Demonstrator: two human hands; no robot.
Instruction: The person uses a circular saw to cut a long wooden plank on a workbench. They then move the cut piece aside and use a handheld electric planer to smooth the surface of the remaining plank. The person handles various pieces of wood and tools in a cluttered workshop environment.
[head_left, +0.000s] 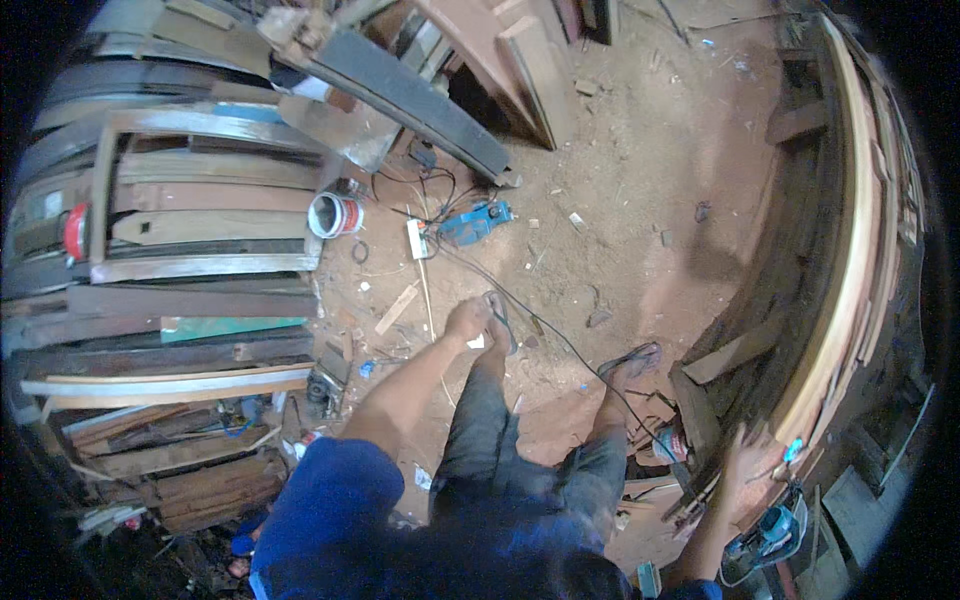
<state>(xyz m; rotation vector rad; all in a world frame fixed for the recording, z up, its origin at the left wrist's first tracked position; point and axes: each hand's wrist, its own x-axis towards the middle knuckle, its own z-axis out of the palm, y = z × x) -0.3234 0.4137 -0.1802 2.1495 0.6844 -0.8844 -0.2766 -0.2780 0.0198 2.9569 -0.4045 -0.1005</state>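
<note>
My left hand (467, 322) is out in front of me, above my left foot, with its fingers curled closed. A small white scrap (476, 342) shows at its lower edge; I cannot make out whether the hand holds it or anything else. My right hand (743, 458) is low on the right, fingers stretched out, beside the near end of a long pale wooden plank (838, 300). Whether it presses on the wood is hard to see. A small bright blue thing (794, 450) lies on the plank end near those fingers.
A blue power tool (477, 223) and a white power strip (417, 240) lie on the dirt floor, with a black cable (540, 320) running past my feet. Left of them stand a white bucket (334, 215) and stacked boards (210, 225). Another blue tool (775, 530) sits at lower right.
</note>
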